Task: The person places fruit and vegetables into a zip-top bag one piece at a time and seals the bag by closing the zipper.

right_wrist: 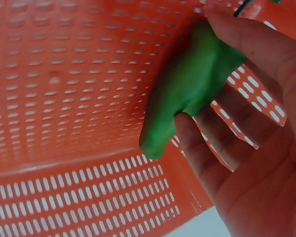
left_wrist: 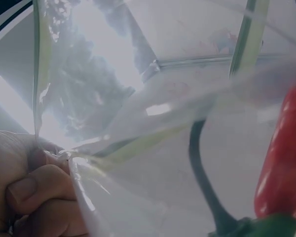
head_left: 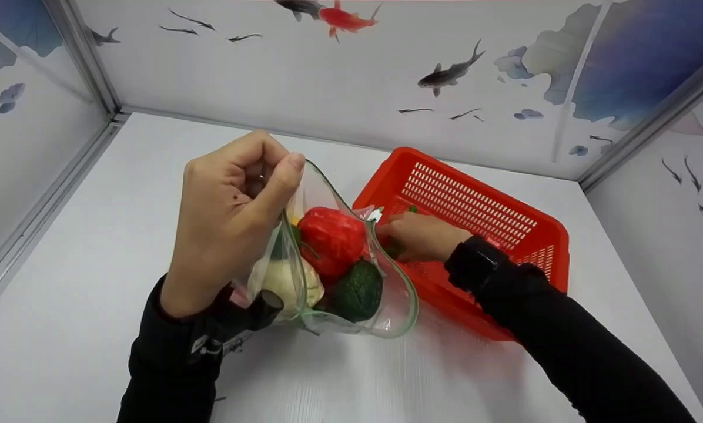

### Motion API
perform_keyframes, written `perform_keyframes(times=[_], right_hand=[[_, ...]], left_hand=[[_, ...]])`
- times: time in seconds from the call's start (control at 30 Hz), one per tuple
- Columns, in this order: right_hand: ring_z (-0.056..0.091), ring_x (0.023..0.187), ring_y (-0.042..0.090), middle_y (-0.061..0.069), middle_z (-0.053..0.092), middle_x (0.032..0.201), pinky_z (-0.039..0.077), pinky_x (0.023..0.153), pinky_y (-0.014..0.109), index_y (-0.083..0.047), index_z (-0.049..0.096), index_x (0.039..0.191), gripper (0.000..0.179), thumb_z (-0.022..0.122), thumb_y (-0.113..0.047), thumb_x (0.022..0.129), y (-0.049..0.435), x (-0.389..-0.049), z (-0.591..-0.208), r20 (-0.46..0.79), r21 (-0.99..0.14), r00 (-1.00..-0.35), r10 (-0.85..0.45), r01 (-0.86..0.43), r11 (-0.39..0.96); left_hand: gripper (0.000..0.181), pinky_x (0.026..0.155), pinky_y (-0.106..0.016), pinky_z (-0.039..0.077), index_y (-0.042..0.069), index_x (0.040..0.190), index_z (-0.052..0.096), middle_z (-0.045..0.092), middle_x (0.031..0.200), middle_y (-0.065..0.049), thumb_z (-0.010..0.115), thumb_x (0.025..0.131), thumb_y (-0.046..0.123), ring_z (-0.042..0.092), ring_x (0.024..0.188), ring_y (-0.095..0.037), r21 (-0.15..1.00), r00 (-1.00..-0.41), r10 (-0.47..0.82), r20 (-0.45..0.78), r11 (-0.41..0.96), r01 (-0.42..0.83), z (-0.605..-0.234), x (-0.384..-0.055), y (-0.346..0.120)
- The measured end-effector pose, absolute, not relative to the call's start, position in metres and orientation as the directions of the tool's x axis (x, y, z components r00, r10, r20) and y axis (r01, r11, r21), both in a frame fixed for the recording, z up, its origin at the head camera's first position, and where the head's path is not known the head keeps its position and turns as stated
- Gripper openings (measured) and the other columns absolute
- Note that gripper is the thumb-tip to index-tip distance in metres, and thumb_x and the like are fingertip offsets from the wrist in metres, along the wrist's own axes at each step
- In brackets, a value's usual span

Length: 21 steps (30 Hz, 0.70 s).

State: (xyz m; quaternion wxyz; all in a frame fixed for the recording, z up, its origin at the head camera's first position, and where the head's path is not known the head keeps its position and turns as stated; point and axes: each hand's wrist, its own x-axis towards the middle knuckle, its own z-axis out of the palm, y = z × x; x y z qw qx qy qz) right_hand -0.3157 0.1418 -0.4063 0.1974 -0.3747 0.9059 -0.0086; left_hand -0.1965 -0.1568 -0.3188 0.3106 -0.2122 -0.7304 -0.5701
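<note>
My left hand (head_left: 228, 217) pinches the rim of a clear bag (head_left: 395, 299) with green edging and holds its mouth open. Inside the bag are a red pepper (head_left: 331, 241), a dark green, avocado-like item (head_left: 358, 291) and a pale, cream-coloured vegetable (head_left: 284, 285). The left wrist view shows a glossy red pepper (left_wrist: 286, 158) with a green stem through the plastic. My right hand (head_left: 422, 235) is in the red basket (head_left: 554, 241), beside the bag. In the right wrist view its thumb and fingers grip a green pepper (right_wrist: 187, 89) against the basket's slotted wall.
The basket stands on a white table (head_left: 351, 382), right of the bag. Behind the table rises a white panel (head_left: 340, 82) printed with fish, and further panels flank both sides. A dark stem shows near the pepper in the right wrist view.
</note>
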Motion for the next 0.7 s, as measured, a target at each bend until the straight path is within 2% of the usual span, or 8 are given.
perform_keyframes(times=[0.23,0.4,0.53,0.7], right_hand=[[0.060,0.091,0.022,0.004,0.070,0.095,0.062,0.085,0.037,-0.018,0.081,0.115,0.021,0.083,-0.014,0.094,0.150,-0.311,-0.409,-0.311,-0.025,-0.665,-0.679,-0.708,0.705],[0.062,0.092,0.025,0.010,0.067,0.101,0.063,0.082,0.038,-0.012,0.075,0.111,0.025,0.088,-0.012,0.089,0.164,-0.313,-0.401,-0.204,-0.002,-0.712,-0.671,-0.686,0.728],[0.065,0.100,0.029,0.013,0.065,0.112,0.063,0.089,0.043,-0.009,0.072,0.121,0.039,0.090,-0.013,0.087,0.179,-0.315,-0.387,-0.139,-0.065,-0.785,-0.604,-0.602,0.796],[0.066,0.112,0.031,0.014,0.067,0.124,0.064,0.094,0.048,-0.007,0.069,0.129,0.045,0.089,-0.013,0.089,0.195,-0.313,-0.370,-0.087,-0.246,-0.832,-0.548,-0.515,0.821]], left_hand=[[0.027,0.048,-0.027,0.025,0.010,0.080,0.066,0.045,0.061,0.003,0.068,0.104,0.022,0.037,0.053,-0.015,0.698,-0.715,-0.038,0.698,0.262,0.667,-0.319,-0.197,-0.157],[0.027,0.049,-0.027,0.025,0.009,0.080,0.066,0.045,0.061,0.003,0.068,0.104,0.022,0.037,0.054,-0.015,0.693,-0.711,-0.033,0.703,0.258,0.673,-0.319,-0.196,-0.157],[0.027,0.049,-0.027,0.025,0.009,0.080,0.065,0.045,0.062,0.003,0.068,0.104,0.022,0.037,0.054,-0.015,0.695,-0.712,-0.029,0.702,0.249,0.675,-0.319,-0.196,-0.157],[0.027,0.049,-0.027,0.024,0.009,0.080,0.065,0.045,0.062,0.003,0.068,0.104,0.022,0.037,0.054,-0.015,0.694,-0.712,-0.025,0.702,0.249,0.676,-0.319,-0.196,-0.157]])
